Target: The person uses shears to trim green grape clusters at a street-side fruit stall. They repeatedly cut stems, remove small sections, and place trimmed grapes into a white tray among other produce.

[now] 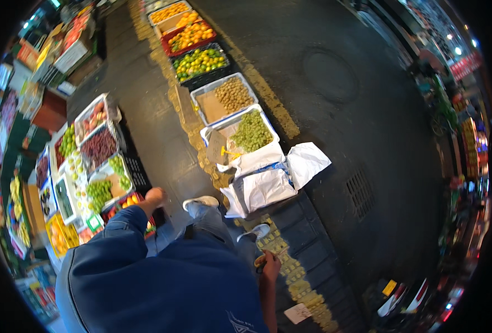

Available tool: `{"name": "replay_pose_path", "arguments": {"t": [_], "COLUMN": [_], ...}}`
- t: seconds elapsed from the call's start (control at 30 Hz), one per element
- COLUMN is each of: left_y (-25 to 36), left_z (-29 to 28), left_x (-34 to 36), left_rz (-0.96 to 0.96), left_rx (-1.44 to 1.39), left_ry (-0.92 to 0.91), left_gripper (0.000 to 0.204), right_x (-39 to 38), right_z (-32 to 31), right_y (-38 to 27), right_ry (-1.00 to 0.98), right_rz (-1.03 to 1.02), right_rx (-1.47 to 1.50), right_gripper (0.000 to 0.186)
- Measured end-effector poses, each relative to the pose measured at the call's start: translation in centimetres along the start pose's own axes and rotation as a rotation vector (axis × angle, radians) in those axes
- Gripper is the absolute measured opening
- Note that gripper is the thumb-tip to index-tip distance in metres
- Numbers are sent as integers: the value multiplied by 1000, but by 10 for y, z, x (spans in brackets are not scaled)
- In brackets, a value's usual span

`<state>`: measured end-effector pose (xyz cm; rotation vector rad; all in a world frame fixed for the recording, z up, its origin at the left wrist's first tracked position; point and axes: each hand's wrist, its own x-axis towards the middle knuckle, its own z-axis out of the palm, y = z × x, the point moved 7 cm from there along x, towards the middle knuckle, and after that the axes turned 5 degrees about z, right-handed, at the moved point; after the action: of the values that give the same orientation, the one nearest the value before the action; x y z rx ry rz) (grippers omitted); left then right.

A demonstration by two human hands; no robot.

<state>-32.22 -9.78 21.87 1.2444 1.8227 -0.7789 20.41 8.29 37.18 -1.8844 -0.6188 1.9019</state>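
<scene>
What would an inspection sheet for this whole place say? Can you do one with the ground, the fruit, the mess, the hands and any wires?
Surface: dark pavement with a worn yellow strip.
Job's things: a small yellowish-brown thing, too small to identify; red and orange fruit nearest the left grip.
Clutter: crumpled white sheets below the green grapes; a pale card on the ground.
Grips: left, beside the fruit, contents unclear; right grip, closed around the small thing.
Cables: nothing seen.
Surroundings: small brown fruit, green-yellow citrus and oranges beyond the grapes; a drain grate to the right.
</scene>
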Motion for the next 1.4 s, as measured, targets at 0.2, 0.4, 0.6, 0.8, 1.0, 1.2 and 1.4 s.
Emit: {"name": "replay_pose_path", "arguments": {"t": [0.2, 0.4, 0.6, 0.8, 1.0, 1.2, 1.4], "left_y": [112, 300, 346, 366, 386, 361, 540], "left_z": [61, -12, -26, 14, 37, 44, 53], "left_x": [-70, -65, -37, 81, 286, 416, 328], "left_rz": [-250, 138, -16, -200, -116, -145, 1155], "left_rx": [-754, -991, -1140, -1271, -1334, -1785, -1430], "left_ry": [217, 305, 410, 402, 517, 667, 0], "left_gripper": [39, 40, 43, 48, 81, 98, 21], "right_x": [72, 133, 231, 425, 609, 734, 761], "right_z": [-115, -161, -152, -128, -73, 12, 45], "right_y": [-53, -72, -30, -20, -75, -140, -177], "right_ry": [10, 35, -112, -156, -68, -102, -304], "right_rz": [86, 64, 135, -99, -622, -861, -780], "right_rx": [-21, -155, -481, -851, -1047, -978, -774], "right_gripper": [15, 18, 14, 17, 38, 43, 35]}}
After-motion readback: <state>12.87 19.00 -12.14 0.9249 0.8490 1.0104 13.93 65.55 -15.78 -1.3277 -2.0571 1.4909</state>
